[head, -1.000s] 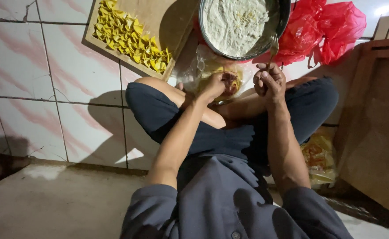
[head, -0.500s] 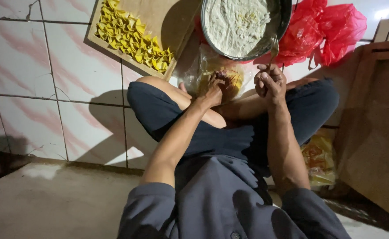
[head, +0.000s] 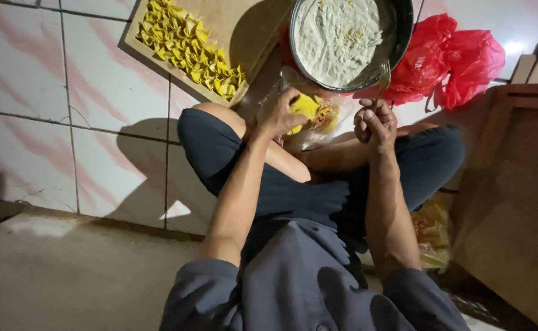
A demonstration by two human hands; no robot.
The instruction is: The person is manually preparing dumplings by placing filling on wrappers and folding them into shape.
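I sit cross-legged on a tiled floor. My left hand [head: 279,114] pinches a yellow wrapper [head: 305,105] out of a clear plastic pack of yellow wrappers [head: 325,120] lying in front of my knees. My right hand [head: 375,123] is closed on a metal fork [head: 383,81] whose tines lean on the rim of a round metal bowl [head: 403,38] holding pale filling [head: 336,38]. A wooden board [head: 235,18] at the upper left carries several folded yellow dumplings [head: 186,46].
A red plastic bag [head: 449,58] lies right of the bowl. A brown wooden panel [head: 514,196] stands along the right. Another yellow packet [head: 429,236] lies by my right leg. White tiles with pink streaks [head: 67,122] cover the floor at left.
My left hand has lifted a yellow wrapper partly out of the plastic pack. My right hand stays by the bowl with the fork.
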